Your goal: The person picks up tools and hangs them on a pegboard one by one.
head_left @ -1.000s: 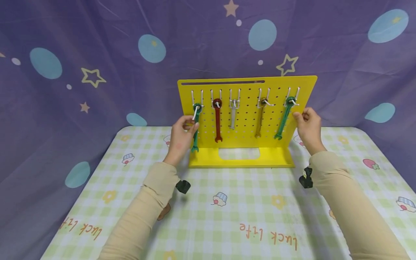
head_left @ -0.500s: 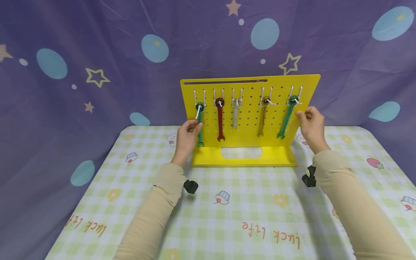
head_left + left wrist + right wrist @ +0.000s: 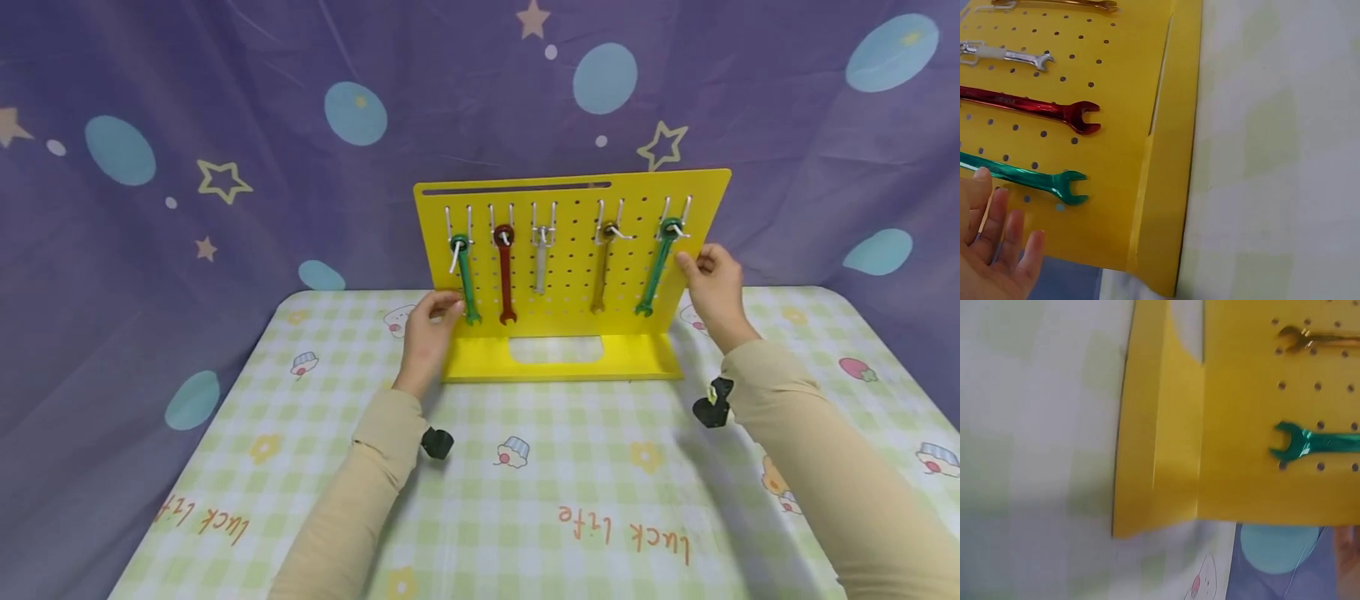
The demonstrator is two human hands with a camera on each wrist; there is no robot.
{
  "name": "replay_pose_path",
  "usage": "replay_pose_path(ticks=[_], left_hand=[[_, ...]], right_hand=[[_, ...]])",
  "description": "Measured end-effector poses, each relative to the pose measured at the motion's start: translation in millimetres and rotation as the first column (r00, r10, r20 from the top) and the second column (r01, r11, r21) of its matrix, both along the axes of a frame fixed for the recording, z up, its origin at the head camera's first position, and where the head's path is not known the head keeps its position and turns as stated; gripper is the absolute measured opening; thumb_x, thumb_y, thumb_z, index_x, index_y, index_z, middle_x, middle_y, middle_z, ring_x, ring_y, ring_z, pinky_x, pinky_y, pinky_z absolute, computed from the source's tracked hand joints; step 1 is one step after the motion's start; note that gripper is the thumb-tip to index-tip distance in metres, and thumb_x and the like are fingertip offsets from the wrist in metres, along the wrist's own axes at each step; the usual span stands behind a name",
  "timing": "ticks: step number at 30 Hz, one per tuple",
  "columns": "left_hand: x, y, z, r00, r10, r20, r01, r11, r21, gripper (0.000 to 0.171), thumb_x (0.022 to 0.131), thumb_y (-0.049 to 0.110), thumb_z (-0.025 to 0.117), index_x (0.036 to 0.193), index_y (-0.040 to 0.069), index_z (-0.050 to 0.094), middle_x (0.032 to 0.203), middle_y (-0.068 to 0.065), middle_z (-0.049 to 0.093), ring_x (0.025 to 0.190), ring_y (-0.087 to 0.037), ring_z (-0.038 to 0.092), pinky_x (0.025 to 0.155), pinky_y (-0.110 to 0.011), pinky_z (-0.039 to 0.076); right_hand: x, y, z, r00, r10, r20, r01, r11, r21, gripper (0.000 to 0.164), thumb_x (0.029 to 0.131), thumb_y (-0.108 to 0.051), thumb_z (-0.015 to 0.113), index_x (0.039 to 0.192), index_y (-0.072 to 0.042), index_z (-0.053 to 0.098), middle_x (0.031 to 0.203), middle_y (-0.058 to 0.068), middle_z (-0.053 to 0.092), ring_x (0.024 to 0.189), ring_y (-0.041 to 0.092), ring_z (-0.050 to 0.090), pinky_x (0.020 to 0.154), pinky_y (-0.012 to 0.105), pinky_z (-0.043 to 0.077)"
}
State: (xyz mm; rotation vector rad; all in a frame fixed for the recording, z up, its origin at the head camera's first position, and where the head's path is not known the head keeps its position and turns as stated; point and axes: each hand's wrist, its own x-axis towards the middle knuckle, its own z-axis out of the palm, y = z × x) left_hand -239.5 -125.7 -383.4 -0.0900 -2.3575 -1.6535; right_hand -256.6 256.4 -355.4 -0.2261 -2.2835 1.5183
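Note:
A yellow pegboard stand [image 3: 572, 323] stands upright at the back of the table. From its white hooks hang a green combination wrench [image 3: 467, 279] at left, then a red wrench [image 3: 506, 279], a small silver wrench [image 3: 541, 262], a gold wrench [image 3: 602, 279] and another green wrench [image 3: 657, 271] at right. My left hand [image 3: 427, 337] is at the board's left edge, beside the left green wrench; in the left wrist view its fingers [image 3: 1032, 250] are loosely spread. My right hand [image 3: 717, 292] pinches the board's right edge, thumb in front; its other fingers are partly hidden.
The stand's base tray [image 3: 480, 350] has a raised front lip and a cutout. A green checked tablecloth [image 3: 465, 500] covers the table. Behind the board hangs a purple curtain [image 3: 480, 100] with stars. Each wrist carries a small black device [image 3: 437, 443].
My left hand has let go of the left green wrench and moved slightly down. The wrench's lower end has swung right and now hangs slanted. My right hand stays at the board's edge.

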Motion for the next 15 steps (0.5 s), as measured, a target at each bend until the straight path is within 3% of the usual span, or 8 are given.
replay_pose_path(ticks=[3,6,10,13,15], left_hand=[[4.4,-2.8,1.5,1.000,-0.020,0.011,0.020,1.000,-0.021,0.022,0.100,0.016,0.062,0.117,0.003,0.066,0.114,-0.013,0.065,0.108,-0.028,0.057,0.095,-0.039,0.046],[11.2,-3.7,4.8,0.999,-0.037,0.035,0.038,0.998,-0.044,0.024,0.101,0.017,0.061,0.121,0.004,0.065,0.117,-0.012,0.065,0.110,-0.028,0.056,0.095,-0.040,0.047],[23.9,-2.8,11.2,0.995,-0.057,0.081,0.064,0.994,-0.088,0.027,0.102,0.020,0.059,0.125,0.007,0.062,0.122,-0.008,0.063,0.113,-0.026,0.055,0.095,-0.041,0.047],[35.6,-0.9,15.9,0.991,-0.080,0.110,0.094,0.987,-0.131,0.029,0.103,0.022,0.057,0.128,0.009,0.060,0.126,-0.007,0.060,0.115,-0.024,0.054,0.097,-0.041,0.046],[44.4,0.6,18.1,0.988,-0.100,0.119,0.119,0.979,-0.168,0.031,0.103,0.023,0.056,0.130,0.009,0.058,0.129,-0.007,0.058,0.117,-0.024,0.053,0.098,-0.042,0.045]], right_hand=[[3.9,-3.2,0.0,1.000,0.009,0.011,-0.008,0.998,-0.055,0.027,0.101,-0.027,0.058,0.112,-0.002,0.057,0.084,-0.017,0.056,0.084,0.001,0.054,0.077,0.017,0.046],[11.1,-5.6,1.4,0.998,0.020,0.053,-0.015,0.995,-0.097,0.041,0.103,-0.028,0.054,0.133,0.000,0.052,0.110,-0.002,0.062,0.101,0.006,0.055,0.091,0.023,0.046],[25.1,-10.2,6.1,0.993,0.026,0.112,0.004,0.967,-0.256,0.052,0.104,-0.023,0.050,0.151,-0.005,0.037,0.148,0.014,0.045,0.127,0.015,0.047,0.107,0.029,0.039],[38.7,-13.7,9.0,0.990,0.032,0.140,0.018,0.940,-0.341,0.052,0.105,-0.019,0.048,0.154,-0.010,0.033,0.156,0.012,0.036,0.136,0.016,0.040,0.109,0.029,0.036],[48.5,-15.6,8.9,0.987,0.051,0.151,0.000,0.948,-0.320,0.052,0.106,-0.020,0.046,0.155,-0.012,0.032,0.157,0.010,0.035,0.138,0.016,0.038,0.107,0.029,0.037]])
